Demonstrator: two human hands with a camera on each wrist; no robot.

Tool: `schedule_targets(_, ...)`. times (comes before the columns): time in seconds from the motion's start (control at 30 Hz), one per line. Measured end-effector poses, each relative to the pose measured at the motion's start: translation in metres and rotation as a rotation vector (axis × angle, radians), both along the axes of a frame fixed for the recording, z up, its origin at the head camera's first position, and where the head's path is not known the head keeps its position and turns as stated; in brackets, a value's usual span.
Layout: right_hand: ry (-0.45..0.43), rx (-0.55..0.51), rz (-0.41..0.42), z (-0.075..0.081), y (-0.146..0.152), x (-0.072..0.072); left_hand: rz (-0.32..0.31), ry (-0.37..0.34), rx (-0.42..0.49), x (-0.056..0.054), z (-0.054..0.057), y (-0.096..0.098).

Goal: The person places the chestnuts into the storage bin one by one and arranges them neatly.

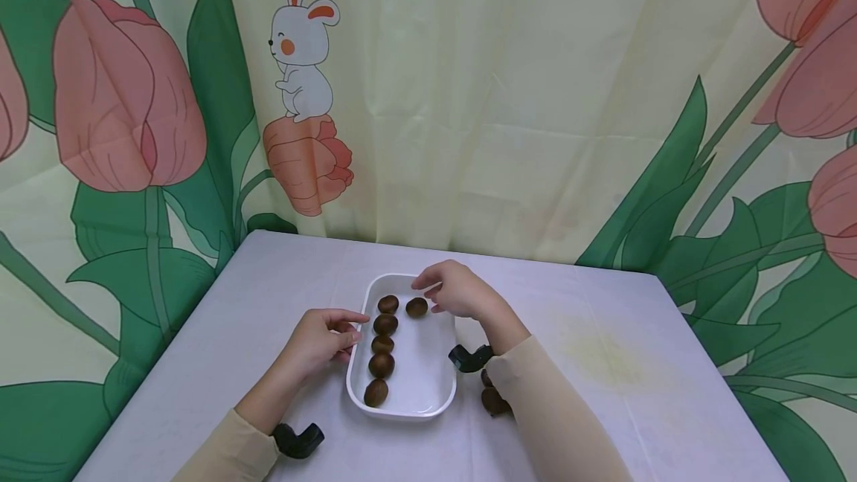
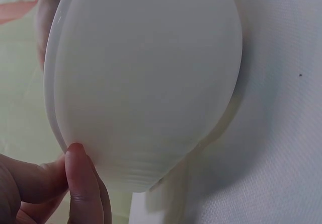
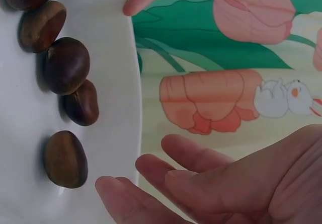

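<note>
A white tray [image 1: 418, 393] with rounded corners holds several brown chestnuts [image 1: 382, 364] in a line along its left side. One more chestnut [image 1: 416, 308] lies apart from that line, near the tray's far end. My left hand [image 1: 324, 337] holds the tray's left rim, its fingertips [image 2: 79, 171] against the outer wall in the left wrist view. Over the far right corner, my right hand [image 1: 455, 290] has its fingers spread and slightly bent. In the right wrist view its fingertips [image 3: 108, 188] are just beside the single chestnut, with nothing between them.
A few more chestnuts [image 1: 494, 402] lie on the table right of the tray, partly hidden by the right sleeve [image 1: 549, 393]. A white cloth covers the table [image 1: 602, 318]. Behind its far edge hangs a curtain [image 1: 469, 110] printed with tulips and a rabbit.
</note>
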State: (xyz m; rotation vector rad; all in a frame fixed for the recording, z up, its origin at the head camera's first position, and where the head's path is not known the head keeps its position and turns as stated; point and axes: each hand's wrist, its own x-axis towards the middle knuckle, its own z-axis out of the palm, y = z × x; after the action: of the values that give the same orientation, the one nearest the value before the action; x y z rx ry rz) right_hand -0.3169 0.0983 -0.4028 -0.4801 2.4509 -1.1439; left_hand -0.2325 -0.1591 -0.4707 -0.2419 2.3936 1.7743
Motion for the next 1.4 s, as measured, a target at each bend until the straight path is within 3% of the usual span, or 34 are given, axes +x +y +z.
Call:
schedule_targets(0.6, 0.004, -0.058, 0.000, 0.009, 0.033, 0.018, -0.003, -0.007, 0.005, 0.000, 0.000, 0.000)
schedule_targets(0.93, 0.015, -0.088, -0.037, 0.007, 0.062, 0.031, 0.005, -0.011, -0.002, 0.001, 0.002, 0.000)
schedule_targets(1.4, 0.025, -0.029, -0.075, -0.006, 0.094, 0.048, -0.003, -0.008, -0.011, 0.000, 0.003, 0.001)
